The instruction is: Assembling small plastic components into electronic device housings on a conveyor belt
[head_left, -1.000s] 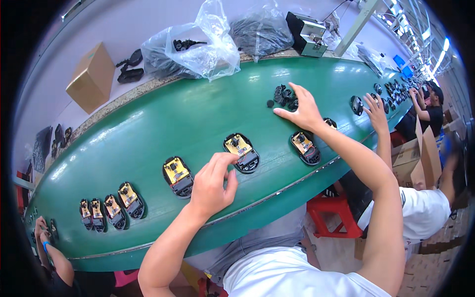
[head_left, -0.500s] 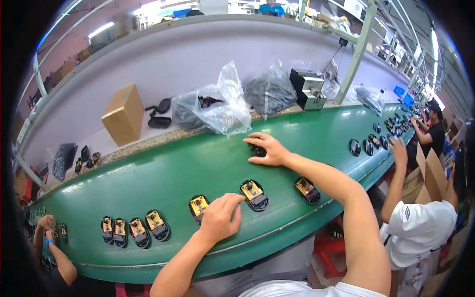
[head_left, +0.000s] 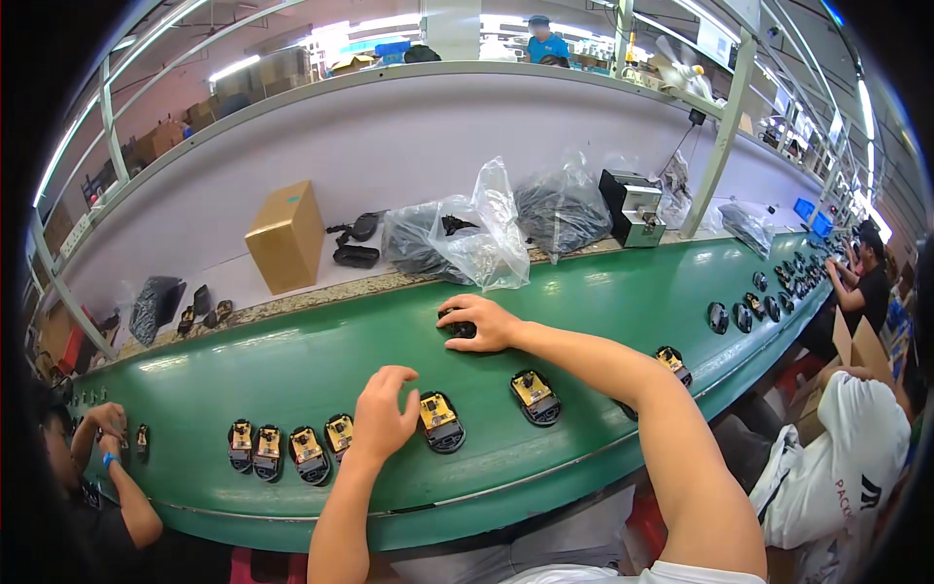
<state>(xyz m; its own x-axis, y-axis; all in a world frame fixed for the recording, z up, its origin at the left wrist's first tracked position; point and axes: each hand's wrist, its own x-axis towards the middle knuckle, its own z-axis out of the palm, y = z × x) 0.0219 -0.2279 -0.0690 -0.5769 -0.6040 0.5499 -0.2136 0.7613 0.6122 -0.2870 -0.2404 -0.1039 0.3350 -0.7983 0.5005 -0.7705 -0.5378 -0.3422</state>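
My right hand (head_left: 484, 324) is out over the middle of the green conveyor belt (head_left: 593, 302), its fingers curled round a small black mouse part (head_left: 459, 329). The palm and fingers cover much of that part. My left hand (head_left: 386, 414) is raised over the near half of the belt, thumb and fingers apart, nothing in it. Just right of it lies an opened black mouse (head_left: 442, 422) with a yellow circuit board. Another opened mouse (head_left: 339, 435) shows at its left, partly behind the hand. Further right rests one more opened mouse (head_left: 535, 397), below my right forearm.
More opened mice (head_left: 309, 455) lie at the left; dark mouse pieces (head_left: 718, 317) cluster far right. Along the back ledge stand a cardboard box (head_left: 284, 238), clear plastic bags (head_left: 564, 209) and a metal-and-black box (head_left: 637, 209). Co-workers sit at both sides, one in a white shirt (head_left: 827, 457).
The whole view has shifted, so the scene sits lower and further right. Against the belt items, both my hands have moved left, the right one still round the black part.
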